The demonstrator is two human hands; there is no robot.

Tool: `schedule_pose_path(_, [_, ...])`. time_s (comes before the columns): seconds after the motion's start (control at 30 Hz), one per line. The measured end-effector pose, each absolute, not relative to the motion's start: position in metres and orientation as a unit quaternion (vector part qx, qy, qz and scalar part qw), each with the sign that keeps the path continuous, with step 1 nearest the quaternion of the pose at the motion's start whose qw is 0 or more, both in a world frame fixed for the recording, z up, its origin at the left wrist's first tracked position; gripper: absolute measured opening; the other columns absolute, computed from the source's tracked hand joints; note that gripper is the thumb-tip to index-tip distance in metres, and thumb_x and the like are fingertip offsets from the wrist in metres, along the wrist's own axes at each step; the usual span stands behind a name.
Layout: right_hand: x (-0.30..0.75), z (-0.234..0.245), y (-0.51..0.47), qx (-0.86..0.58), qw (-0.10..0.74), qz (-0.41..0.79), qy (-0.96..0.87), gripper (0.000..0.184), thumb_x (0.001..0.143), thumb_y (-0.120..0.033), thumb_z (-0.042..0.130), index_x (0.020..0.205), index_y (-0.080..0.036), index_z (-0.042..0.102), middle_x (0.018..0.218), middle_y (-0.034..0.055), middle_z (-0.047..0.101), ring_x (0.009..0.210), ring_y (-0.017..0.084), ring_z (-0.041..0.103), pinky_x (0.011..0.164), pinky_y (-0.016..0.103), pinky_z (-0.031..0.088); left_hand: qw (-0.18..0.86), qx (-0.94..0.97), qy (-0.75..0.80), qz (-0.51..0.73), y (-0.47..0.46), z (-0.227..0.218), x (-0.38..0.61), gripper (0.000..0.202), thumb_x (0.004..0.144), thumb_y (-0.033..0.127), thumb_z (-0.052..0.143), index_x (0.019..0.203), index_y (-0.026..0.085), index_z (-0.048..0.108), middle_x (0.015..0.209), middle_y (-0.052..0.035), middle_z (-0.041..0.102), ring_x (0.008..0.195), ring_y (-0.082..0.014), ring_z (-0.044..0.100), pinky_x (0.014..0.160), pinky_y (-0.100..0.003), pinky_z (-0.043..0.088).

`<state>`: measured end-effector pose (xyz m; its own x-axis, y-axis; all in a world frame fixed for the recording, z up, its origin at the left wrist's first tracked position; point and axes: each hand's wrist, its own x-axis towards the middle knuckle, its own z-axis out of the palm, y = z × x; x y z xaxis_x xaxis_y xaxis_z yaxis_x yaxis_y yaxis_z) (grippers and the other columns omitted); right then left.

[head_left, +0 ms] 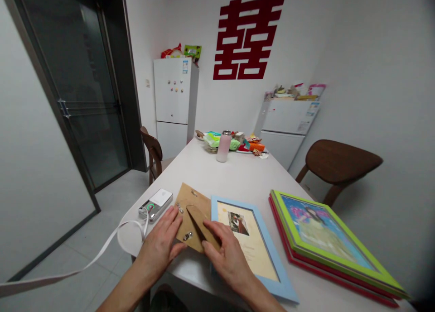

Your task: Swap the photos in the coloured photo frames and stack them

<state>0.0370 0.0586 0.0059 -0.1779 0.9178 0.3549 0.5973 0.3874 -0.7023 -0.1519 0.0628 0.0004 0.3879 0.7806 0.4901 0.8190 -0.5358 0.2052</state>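
"What are the hands on?"

"A brown backing board (pixel 204 206), at the near end of the white table (pixel 244 178). Its stand flap (pixel 200 218) tilts up off it, dark gap beneath, and small metal fittings (pixel 187 236) sit along its left side"

"And how does each hand stand?"

"The left hand (pixel 159 239) is at eight o'clock on the board, fairly wide: fingers laid flat together at the edge, thumb spread away toward the near corner. The right hand (pixel 229 253) is at four o'clock, narrower, with thumb and fingers holding the flap from either side; how firmly, I can't tell"

"What's around the board?"

"At three o'clock, right beside it, a light blue frame (pixel 269 244) lies flat, with a cream sheet (pixel 258 248) and a small photo (pixel 238 223) inside. I can't tell if board and frame touch. Further out the same way, a lime green frame (pixel 288 226) rests on a red frame (pixel 281 231)"

"The other side?"

"At about ten o'clock, a silver device (pixel 158 205), near the left fingers, with a white strap (pixel 34 283) running from it off the table toward eight"

"And farther up?"

"Just past twelve, a pink bottle (pixel 223 148) stands upright, well apart from the hands, in front of a heap of colourful packets (pixel 212 141)"
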Motion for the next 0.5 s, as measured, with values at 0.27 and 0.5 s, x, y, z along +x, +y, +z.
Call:
schedule_pose_path(0.27, [0.071,0.019,0.05,-0.514,0.392,0.187,-0.739,0.037,0.069,-0.026,0.047,0.105,-0.018,0.055,0.111,0.011,0.052,0.105,0.021,0.045,0.091,0.037,0.034,0.066,-0.842,-0.477,-0.244,0.054,0.029,-0.117,0.049,0.064,0.018,0.062,0.11,0.011,0.046,0.122,-0.0154,0.044,0.117,-0.0269,0.033,0.094,-0.042,0.035])
schedule_pose_path(0.5, [0.147,0.018,0.031,-0.571,0.244,0.144,-0.771,0.04,0.071,-0.035,0.046,0.106,-0.02,0.056,0.115,0.0112,0.05,0.108,0.023,0.045,0.091,0.039,0.035,-0.04,-0.853,-0.471,-0.219,0.042,0.002,-0.052,0.048,0.064,0.016,0.064,0.109,0.011,0.048,0.121,-0.0135,0.046,0.113,-0.0275,0.038,0.093,-0.041,0.037])
